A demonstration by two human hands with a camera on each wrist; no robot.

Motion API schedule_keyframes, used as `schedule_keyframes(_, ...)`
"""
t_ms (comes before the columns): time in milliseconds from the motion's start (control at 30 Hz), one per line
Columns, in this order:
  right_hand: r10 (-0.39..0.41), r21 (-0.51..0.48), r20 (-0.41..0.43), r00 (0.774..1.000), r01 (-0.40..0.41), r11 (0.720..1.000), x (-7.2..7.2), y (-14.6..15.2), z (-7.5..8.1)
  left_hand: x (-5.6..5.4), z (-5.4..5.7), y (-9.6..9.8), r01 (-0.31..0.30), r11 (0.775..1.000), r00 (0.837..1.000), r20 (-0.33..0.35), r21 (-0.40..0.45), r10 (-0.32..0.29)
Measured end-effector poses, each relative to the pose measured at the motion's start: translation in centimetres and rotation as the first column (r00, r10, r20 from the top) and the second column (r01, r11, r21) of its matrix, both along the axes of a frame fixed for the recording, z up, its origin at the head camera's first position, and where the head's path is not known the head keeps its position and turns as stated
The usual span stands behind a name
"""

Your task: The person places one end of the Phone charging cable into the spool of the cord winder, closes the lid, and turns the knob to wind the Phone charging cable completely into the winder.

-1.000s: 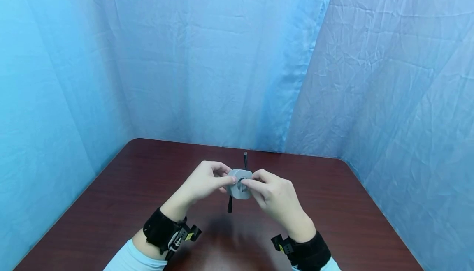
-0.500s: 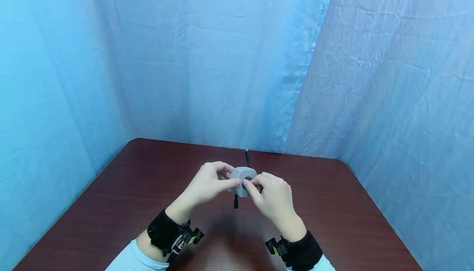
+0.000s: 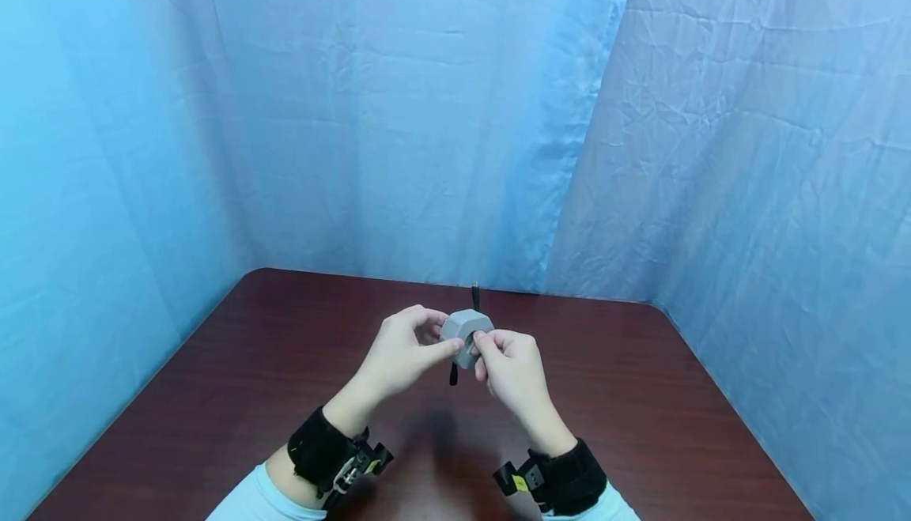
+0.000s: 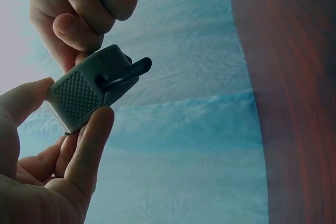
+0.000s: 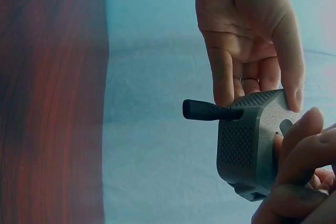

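Above the table, my left hand (image 3: 400, 355) holds a small grey faceted case (image 3: 463, 321) between thumb and fingers. A black cable-like end (image 3: 475, 296) with a metallic tip sticks out at the top, and another black end (image 3: 453, 375) points down. Textured dimples cover the side of the case (image 4: 73, 95) in the left wrist view, where a black stub (image 4: 134, 69) juts from it. My right hand (image 3: 518, 371) pinches at the round recess in the front face, thumb and forefinger close together. In the right wrist view its curled fingers (image 5: 302, 156) partly hide that face.
A dark red-brown wooden table (image 3: 285, 331) lies under both hands. Light blue curtains (image 3: 398, 110) hang along its back and sides. Black straps with small cameras (image 3: 327, 450) are worn on both wrists.
The case has risen slightly and shifted a little to the right, still in my left hand. My right hand has moved left and turned, its fingers changing position around the recess.
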State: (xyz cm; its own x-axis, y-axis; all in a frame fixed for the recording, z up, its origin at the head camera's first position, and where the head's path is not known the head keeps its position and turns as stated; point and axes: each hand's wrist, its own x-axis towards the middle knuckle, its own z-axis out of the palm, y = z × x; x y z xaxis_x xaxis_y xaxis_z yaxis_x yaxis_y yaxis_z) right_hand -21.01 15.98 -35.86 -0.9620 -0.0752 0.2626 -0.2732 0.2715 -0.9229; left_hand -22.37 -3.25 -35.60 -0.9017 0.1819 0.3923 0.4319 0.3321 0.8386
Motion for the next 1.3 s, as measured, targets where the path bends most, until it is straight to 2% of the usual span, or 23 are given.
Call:
schedule_keyframes(167,0.008,-0.072,0.036,0.999,-0.006,0.997,0.0,-0.1,-0.1,0.0,-0.1,-0.1,0.001,1.000,1.000,-0.004,0.002,-0.001)
schedule_keyframes(267,-0.003,-0.070,0.055,0.998,0.007,0.998,0.5,-0.3,0.5,-0.1,-0.1,-0.2,0.002,1.000,1.000,0.014,0.001,-0.002)
schedule_keyframes(400,-0.002,-0.038,0.033,0.999,0.003,0.999,0.5,0.1,0.5,-0.3,-0.2,-0.4,-0.004,1.000,1.000,0.031,-0.015,0.004)
schedule_keyframes(500,0.013,-0.029,-0.027,1.000,-0.014,0.999,-0.1,1.0,-0.1,-0.4,-0.1,-0.5,-0.003,1.000,0.999,0.045,-0.024,0.004)
schedule_keyframes(667,0.025,-0.056,-0.113,0.993,-0.031,0.998,-0.3,2.3,0.5,-0.5,0.1,-0.8,0.007,1.000,0.997,0.072,-0.024,-0.005)
schedule_keyframes(767,0.017,-0.072,-0.188,0.982,-0.031,0.997,-0.3,3.2,1.1,-0.6,0.3,-1.2,0.021,1.000,0.995,0.098,0.003,-0.021)
schedule_keyframes(833,0.013,-0.054,-0.267,0.964,-0.029,0.998,-0.2,3.8,1.5,-0.7,0.5,-1.5,0.033,0.999,0.990,0.133,0.041,-0.038)
schedule_keyframes(900,0.013,-0.009,-0.369,0.929,-0.018,1.000,-0.1,4.4,1.8,-0.8,0.6,-1.8,0.049,0.995,0.983,0.172,0.087,-0.064)
schedule_keyframes(967,0.023,0.057,-0.480,0.877,0.005,0.998,-0.1,4.9,2.1,-0.9,0.6,-2.0,0.064,0.989,0.974,0.208,0.133,-0.091)
schedule_keyframes(1033,0.043,0.126,-0.586,0.809,0.038,0.991,0.0,5.3,2.3,-1.0,0.7,-2.1,0.081,0.982,0.964,0.237,0.171,-0.121)
schedule_keyframes(1133,0.103,0.222,-0.716,0.691,0.086,0.971,-0.1,5.6,2.7,-1.1,0.6,-2.3,0.109,0.973,0.955,0.252,0.202,-0.159)
schedule_keyframes(1233,0.185,0.321,-0.801,0.570,0.147,0.936,-0.2,5.6,3.0,-1.4,0.4,-2.4,0.137,0.965,0.947,0.257,0.223,-0.194)
schedule_keyframes(1300,0.239,0.382,-0.832,0.501,0.204,0.902,-0.1,5.6,3.1,-1.5,0.3,-2.5,0.151,0.961,0.942,0.261,0.231,-0.211)
